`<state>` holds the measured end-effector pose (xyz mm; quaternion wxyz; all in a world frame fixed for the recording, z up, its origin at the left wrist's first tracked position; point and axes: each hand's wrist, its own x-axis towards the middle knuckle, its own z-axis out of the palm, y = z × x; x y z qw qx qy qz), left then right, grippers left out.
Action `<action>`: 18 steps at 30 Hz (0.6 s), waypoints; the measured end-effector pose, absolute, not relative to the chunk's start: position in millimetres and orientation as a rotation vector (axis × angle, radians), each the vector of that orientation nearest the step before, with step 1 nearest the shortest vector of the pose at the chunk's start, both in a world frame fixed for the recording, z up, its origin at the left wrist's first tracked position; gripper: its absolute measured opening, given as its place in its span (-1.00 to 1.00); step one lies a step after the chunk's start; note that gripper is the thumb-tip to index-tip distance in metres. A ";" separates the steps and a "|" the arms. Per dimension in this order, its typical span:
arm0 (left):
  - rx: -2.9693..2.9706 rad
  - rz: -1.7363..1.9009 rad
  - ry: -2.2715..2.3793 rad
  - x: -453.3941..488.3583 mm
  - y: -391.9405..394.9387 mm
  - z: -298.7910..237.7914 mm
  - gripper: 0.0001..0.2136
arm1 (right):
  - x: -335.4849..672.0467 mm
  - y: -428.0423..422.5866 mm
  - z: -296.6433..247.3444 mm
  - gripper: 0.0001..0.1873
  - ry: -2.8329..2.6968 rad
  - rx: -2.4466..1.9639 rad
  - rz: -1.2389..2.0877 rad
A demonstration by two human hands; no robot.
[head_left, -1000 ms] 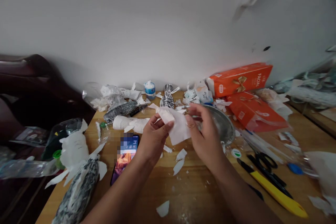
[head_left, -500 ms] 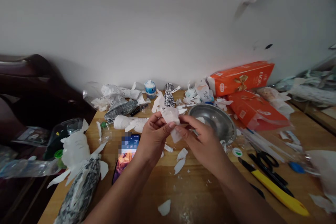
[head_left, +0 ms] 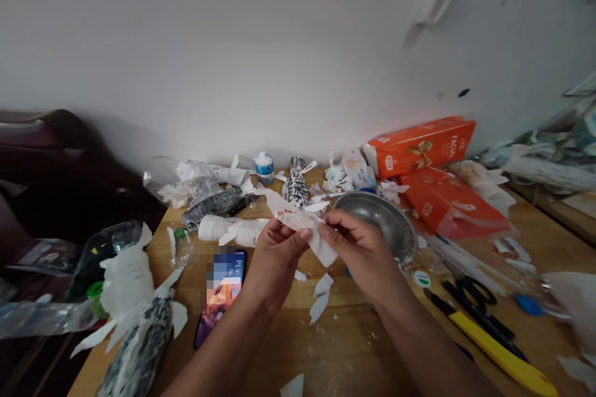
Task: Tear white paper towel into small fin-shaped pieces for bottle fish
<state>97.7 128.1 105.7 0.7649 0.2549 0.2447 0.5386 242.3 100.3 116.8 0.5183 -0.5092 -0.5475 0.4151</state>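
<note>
Both of my hands hold one white piece of tissue paper point(head_left: 307, 228) above the wooden table point(head_left: 344, 347). My left hand point(head_left: 275, 260) pinches its left part between thumb and fingers. My right hand point(head_left: 361, 251) pinches its right part, fingertips close to the left thumb. The paper hangs crumpled between them, one corner drooping toward the table. Torn white scraps point(head_left: 321, 298) lie just below my hands. A metal bowl point(head_left: 388, 220) sits right behind my right hand.
A phone point(head_left: 221, 291) with a lit screen lies left of my left arm. Paper-wrapped bottles point(head_left: 137, 322) sit at left and at the back point(head_left: 296, 185). Two orange tissue boxes point(head_left: 428, 149) stand back right. Scissors point(head_left: 477, 310) and a yellow utility knife point(head_left: 498, 350) lie at right.
The flat sheet held spread a second ago is now bunched up between my hands, which have come closer together. The view has tilted slightly.
</note>
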 end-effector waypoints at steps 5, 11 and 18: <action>0.566 1.128 0.507 96.2 124.3 109.4 -0.71 | 242.9 102.6 120.5 -0.86 -1.462 -1.184 0.834; 0.550 1.120 0.547 92.6 125.0 115.4 -0.66 | 239.6 101.4 116.9 -0.82 -1.487 -1.204 0.755; 0.461 1.249 0.691 92.7 126.2 110.2 -0.72 | 239.8 78.7 125.2 -0.67 -1.685 -1.296 0.555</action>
